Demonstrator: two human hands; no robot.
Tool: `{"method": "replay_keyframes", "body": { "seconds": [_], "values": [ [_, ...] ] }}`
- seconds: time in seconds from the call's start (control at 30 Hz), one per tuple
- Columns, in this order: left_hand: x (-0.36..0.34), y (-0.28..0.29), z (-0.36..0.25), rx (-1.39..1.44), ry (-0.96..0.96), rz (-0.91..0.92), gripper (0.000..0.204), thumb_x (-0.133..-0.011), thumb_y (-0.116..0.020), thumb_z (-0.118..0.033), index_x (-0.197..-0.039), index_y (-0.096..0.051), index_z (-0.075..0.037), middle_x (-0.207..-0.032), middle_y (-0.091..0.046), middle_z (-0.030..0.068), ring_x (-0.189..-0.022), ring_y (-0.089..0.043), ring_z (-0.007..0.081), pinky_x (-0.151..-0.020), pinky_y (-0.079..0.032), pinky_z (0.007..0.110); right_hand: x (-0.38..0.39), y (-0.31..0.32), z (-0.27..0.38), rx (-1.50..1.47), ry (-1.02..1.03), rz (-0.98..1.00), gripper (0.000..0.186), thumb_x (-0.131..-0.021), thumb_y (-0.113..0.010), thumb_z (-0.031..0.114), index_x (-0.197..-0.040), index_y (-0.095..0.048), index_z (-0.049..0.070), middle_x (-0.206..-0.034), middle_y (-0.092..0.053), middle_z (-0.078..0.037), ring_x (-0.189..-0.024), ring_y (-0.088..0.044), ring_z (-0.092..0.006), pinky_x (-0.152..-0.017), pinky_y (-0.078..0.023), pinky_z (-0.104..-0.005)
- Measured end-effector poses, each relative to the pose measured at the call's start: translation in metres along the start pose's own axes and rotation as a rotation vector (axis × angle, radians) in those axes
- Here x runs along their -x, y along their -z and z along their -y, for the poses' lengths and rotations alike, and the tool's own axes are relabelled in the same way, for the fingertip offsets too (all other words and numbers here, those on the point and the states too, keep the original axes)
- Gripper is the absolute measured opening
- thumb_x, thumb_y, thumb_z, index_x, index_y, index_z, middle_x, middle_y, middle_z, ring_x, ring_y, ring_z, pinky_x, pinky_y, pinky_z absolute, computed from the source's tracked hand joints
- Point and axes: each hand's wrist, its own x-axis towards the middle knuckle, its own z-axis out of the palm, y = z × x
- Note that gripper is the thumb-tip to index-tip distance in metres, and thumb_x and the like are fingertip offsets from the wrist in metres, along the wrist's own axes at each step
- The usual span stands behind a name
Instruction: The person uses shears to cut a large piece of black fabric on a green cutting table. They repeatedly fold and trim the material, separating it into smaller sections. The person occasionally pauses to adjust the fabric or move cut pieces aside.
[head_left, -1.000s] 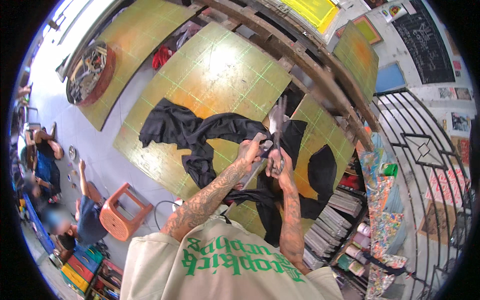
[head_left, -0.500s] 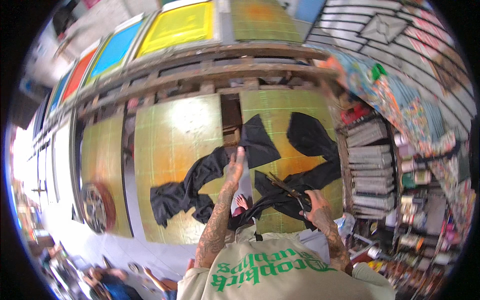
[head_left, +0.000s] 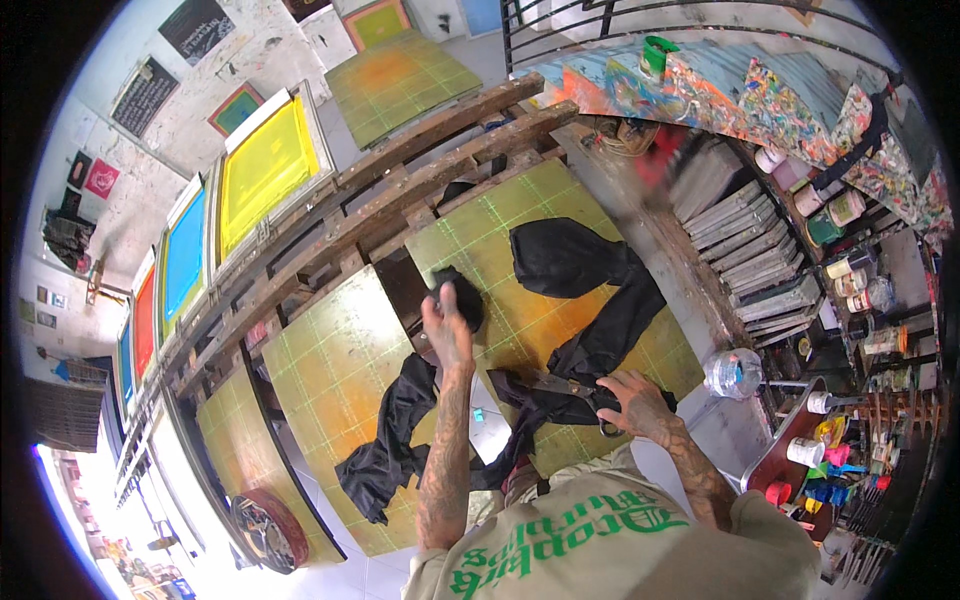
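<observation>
On the right-hand board (head_left: 480, 225), black cloth (head_left: 595, 325) lay beneath scissors (head_left: 565, 386). The left hand (head_left: 448, 328) gripped a bunched scrap (head_left: 466, 300); the right hand (head_left: 638, 402) covered the handles, its grip unclear. Good handling seemingly meant keeping loose folds off the blades. Cloth crowded them; more lay on the left board (head_left: 335, 350), and a clear bottle (head_left: 733, 373) stood near the right hand.

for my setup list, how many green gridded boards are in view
4: left board, middle board and right board side by side, plus a far board beyond them; others may be hidden.
</observation>
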Motion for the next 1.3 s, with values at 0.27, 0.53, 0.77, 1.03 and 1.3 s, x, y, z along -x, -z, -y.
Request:
{"method": "replay_keyframes", "body": {
  "seconds": [0.27, 0.53, 0.77, 1.03, 1.3],
  "values": [
    [-0.022, -0.107, -0.063, 0.384, 0.401, 0.507, 0.036, -0.097, -0.058, -0.040, -0.118, -0.056, -0.012, -0.084, -0.057, -0.0024, -0.064, -0.051, 0.0079, -0.051, -0.039, 0.024, -0.010, 0.000, -0.005, -0.027, 0.034, -0.076, 0.051, -0.081, -0.076, 0.028, -0.125, -0.058, 0.007, -0.115, -0.060, -0.015, -0.110, -0.055, -0.0377, -0.095, -0.045, -0.0480],
    [0.016, -0.049, 0.009, -0.255, 0.075, 0.397, 0.073, -0.096, -0.059, -0.047, -0.145, -0.036, 0.002, -0.145, -0.046, 0.0222, -0.139, -0.038, 0.0343, -0.112, -0.035, 0.044, -0.024, 0.022, 0.035, -0.055, 0.073, -0.266, 0.047, -0.080, -0.076, 0.014, -0.122, -0.058, 0.002, -0.120, -0.058, -0.019, -0.114, -0.054, -0.0387, -0.097, -0.044, -0.0446],
    [0.080, 0.173, -0.011, -0.961, -0.431, -0.177, 0.049, -0.086, -0.071, -0.016, -0.130, -0.054, -0.002, -0.130, -0.057, 0.0192, -0.121, -0.054, 0.0368, -0.102, -0.044, 0.043, -0.110, 0.012, 0.110, -0.530, 0.122, 0.034, 0.033, -0.091, -0.069, 0.021, -0.116, -0.062, 0.002, -0.107, -0.067, -0.016, -0.096, -0.066, -0.0328, -0.083, -0.052, -0.0407],
    [0.124, 0.257, -0.029, -1.314, -0.242, -0.107, 0.064, -0.086, -0.071, -0.038, -0.138, -0.048, -0.010, -0.140, -0.047, 0.0154, -0.129, -0.044, 0.0355, -0.108, -0.031, 0.050, -0.253, -0.096, 0.192, -0.238, 0.187, 0.259, 0.043, -0.085, -0.074, 0.042, -0.088, -0.069, -0.001, -0.078, -0.068, -0.016, -0.072, -0.067, -0.0283, -0.072, -0.053, -0.0394],
    [0.139, 0.199, -0.011, -1.347, -0.412, -0.167, 0.069, -0.074, -0.080, -0.038, -0.132, -0.054, -0.013, -0.139, -0.046, 0.0139, -0.128, -0.042, 0.0362, -0.107, -0.031, 0.050, -0.258, -0.091, 0.183, -0.602, 0.069, 0.523, 0.027, -0.090, -0.071, 0.023, -0.075, -0.057, 0.004, -0.064, -0.063, -0.003, -0.048, -0.056, -0.0115, -0.048, -0.046, -0.0279]
  ]
}}
